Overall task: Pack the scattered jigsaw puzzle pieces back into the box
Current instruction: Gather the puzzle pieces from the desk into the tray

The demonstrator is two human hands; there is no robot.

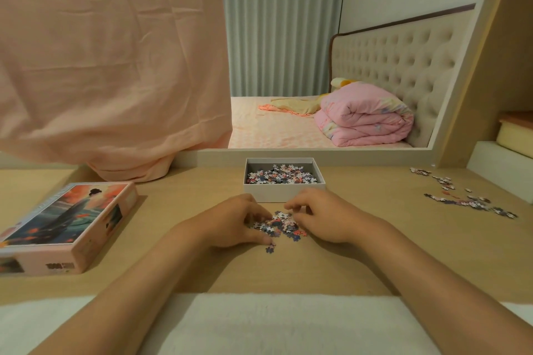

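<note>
**Puzzle bits on a pale wood table**

I see a smooth wood table (178,210) in a bedroom. Behind it is a bed (274,130) with a puffy pink blanket (366,121). A big pink cloth (109,66) hangs over the far left corner. The white box (284,193) sits by the far edge with bits inside. Its picture lid (66,219) lies at the left edge. Loose bits (467,202) lie near the right edge. A small pile (284,225) lies just in front of the box. My left hand (233,219) curls its grip round the pile. My right hand (320,219) has bent fingers, but I cannot tell its grip.

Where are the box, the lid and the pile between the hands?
box (274,192), head view, front wall.
lid (72,213), head view, printed top.
pile (284,225), head view, middle of the pieces.
</note>
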